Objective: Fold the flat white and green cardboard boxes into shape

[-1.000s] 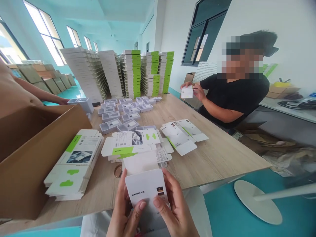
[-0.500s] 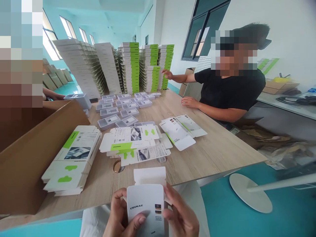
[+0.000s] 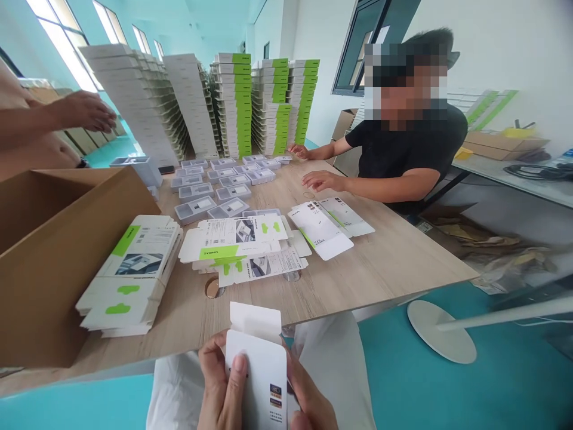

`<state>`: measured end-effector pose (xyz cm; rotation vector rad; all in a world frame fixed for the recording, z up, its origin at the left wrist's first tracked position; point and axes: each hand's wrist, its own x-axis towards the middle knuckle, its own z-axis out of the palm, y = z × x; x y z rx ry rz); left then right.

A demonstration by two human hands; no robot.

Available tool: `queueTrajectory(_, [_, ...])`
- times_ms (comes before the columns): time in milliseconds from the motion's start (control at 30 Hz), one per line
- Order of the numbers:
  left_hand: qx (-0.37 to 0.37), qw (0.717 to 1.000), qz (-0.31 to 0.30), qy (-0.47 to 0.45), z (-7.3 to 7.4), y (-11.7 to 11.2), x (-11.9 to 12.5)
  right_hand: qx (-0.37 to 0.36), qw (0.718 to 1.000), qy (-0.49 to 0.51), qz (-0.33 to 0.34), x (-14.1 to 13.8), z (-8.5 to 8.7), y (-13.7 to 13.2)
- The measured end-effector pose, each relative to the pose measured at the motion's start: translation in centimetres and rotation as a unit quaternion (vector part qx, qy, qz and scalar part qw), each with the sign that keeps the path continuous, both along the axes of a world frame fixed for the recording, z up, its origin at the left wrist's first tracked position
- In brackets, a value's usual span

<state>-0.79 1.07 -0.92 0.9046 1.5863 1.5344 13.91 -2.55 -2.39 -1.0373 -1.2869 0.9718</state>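
Observation:
Over my lap, past the table's front edge, I hold a white cardboard box (image 3: 257, 382) with its end flap raised. My left hand (image 3: 221, 382) grips its left side, thumb pressed on the printed front face. On the other side my right hand (image 3: 311, 394) has its fingers closed around the box's right edge; its lower part is cut off by the frame. Just beyond lie flattened box blanks (image 3: 242, 239), white with green panels. A banded stack of box blanks (image 3: 134, 269) lies to their left, and loose white blanks (image 3: 320, 230) to their right.
An open brown carton (image 3: 102, 239) stands at the left. Several grey plastic trays (image 3: 194, 209) spread over the table (image 3: 380, 269), with tall stacks of boxes (image 3: 233, 107) behind. A co-worker (image 3: 403, 149) sits at the right; another person's arm (image 3: 58, 116) reaches in from the left.
The box in my hands has shifted slightly left, and my left thumb has moved up its front. The seated co-worker's raised hand has come down to the table. The other person's arm has risen.

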Motion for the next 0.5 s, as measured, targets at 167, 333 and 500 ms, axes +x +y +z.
queueTrajectory(167, [0.035,0.995,-0.028,0.087,1.0,-1.4,1.2,-0.183,0.972,0.143,0.035,2.1,5.5,5.3])
queueTrajectory(333, [0.090,0.983,-0.097,0.129,1.5,-1.6,0.8,-0.244,0.924,0.006,0.296,3.9,9.8,10.6])
queueTrajectory(500, [0.098,0.980,-0.135,0.109,1.5,-2.1,-0.2,-0.112,0.919,-0.141,0.351,3.7,10.6,10.9])
